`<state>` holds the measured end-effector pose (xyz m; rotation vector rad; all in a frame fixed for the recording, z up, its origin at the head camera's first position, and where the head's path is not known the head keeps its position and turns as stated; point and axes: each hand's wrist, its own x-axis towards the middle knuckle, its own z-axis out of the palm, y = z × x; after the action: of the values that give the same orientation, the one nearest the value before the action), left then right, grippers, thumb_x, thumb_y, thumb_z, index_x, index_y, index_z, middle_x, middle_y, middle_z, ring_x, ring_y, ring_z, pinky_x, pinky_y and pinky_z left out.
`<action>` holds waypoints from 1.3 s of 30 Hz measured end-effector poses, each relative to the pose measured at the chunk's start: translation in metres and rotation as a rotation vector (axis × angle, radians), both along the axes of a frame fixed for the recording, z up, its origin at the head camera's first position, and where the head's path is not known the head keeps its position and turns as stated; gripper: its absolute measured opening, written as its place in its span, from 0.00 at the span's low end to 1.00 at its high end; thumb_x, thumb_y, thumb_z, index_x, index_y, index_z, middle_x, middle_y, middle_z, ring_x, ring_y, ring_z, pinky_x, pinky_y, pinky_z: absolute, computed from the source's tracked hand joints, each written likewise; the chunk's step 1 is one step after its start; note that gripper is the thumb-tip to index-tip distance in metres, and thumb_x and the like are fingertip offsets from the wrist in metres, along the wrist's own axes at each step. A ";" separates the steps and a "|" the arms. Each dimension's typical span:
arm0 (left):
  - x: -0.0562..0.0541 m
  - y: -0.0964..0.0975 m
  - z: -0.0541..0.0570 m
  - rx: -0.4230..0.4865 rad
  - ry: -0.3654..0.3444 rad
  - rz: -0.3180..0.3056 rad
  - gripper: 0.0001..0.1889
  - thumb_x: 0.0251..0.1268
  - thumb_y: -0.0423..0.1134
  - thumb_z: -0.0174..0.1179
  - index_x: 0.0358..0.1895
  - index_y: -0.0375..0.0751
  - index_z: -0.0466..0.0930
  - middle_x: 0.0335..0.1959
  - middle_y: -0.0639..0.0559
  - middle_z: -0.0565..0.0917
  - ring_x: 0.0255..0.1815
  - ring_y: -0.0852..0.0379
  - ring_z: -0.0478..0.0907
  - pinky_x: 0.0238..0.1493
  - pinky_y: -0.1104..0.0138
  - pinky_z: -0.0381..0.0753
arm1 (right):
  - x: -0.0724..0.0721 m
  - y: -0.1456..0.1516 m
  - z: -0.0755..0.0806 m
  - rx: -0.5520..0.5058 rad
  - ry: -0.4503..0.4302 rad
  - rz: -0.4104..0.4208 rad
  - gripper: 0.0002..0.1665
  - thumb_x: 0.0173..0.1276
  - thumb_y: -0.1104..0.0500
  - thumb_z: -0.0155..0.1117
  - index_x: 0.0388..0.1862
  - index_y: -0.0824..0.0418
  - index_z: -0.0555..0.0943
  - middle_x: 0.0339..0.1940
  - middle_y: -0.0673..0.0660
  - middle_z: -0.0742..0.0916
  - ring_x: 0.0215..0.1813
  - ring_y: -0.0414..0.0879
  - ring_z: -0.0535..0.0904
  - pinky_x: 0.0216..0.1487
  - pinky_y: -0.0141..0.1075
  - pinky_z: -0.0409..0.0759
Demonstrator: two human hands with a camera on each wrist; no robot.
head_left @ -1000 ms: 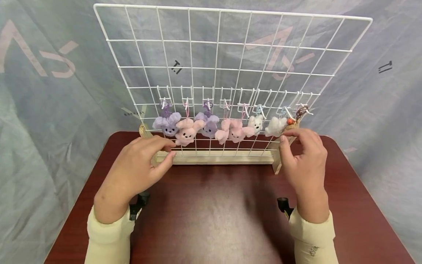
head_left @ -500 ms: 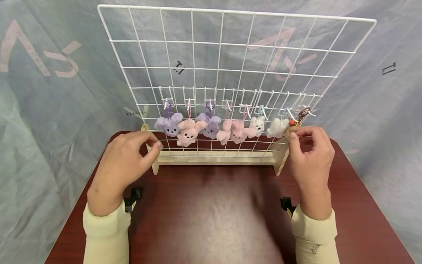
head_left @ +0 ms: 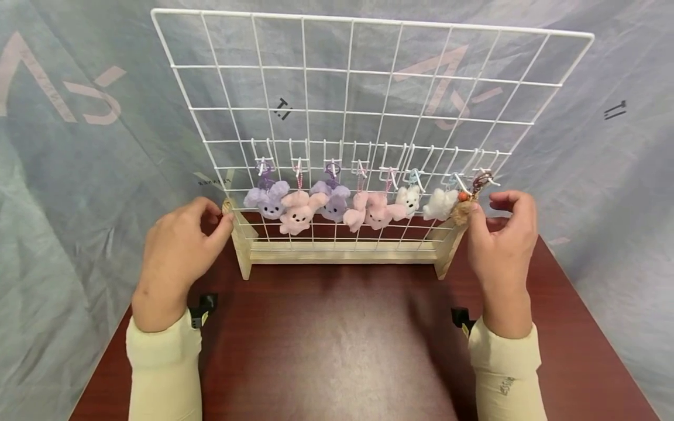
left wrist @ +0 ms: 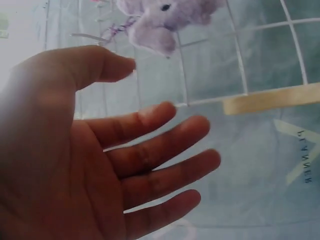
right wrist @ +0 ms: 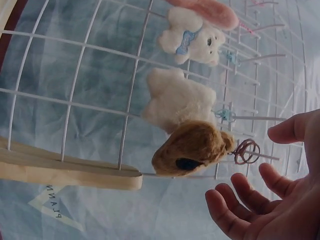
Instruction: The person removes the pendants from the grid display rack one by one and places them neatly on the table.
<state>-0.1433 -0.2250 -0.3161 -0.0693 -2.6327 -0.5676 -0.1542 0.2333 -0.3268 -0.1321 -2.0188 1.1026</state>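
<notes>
A dark red surface [head_left: 337,333] bears a white wire rack [head_left: 351,20]. Just beside the rack's left end is the left hand [head_left: 181,248], wide, thumb apart from fingers; near its right end, the right hand [head_left: 502,245], also wide. Purple [head_left: 271,202], pink [head_left: 300,213] and white soft toys [head_left: 441,203] hang along the rack's front, with a brown soft toy [head_left: 460,214] at its right end, near the right hand.

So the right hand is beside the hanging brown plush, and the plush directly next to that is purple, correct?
Not purple: the right wrist view shows a white plush hanging next to the brown plush. The right hand is indeed beside the brown plush.
</notes>
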 end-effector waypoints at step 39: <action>-0.094 0.011 -0.098 0.869 0.334 -0.309 0.25 0.87 0.43 0.43 0.44 0.21 0.83 0.31 0.68 0.79 0.37 0.65 0.75 0.45 0.72 0.72 | -0.032 0.015 -0.015 -0.168 -0.047 0.233 0.15 0.73 0.57 0.72 0.52 0.64 0.90 0.43 0.32 0.88 0.42 0.29 0.81 0.38 0.21 0.76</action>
<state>-0.2373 -0.2137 -0.4143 -0.2723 -1.8728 -1.5909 -0.1860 0.2485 -0.3420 -0.0086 -2.0181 1.4281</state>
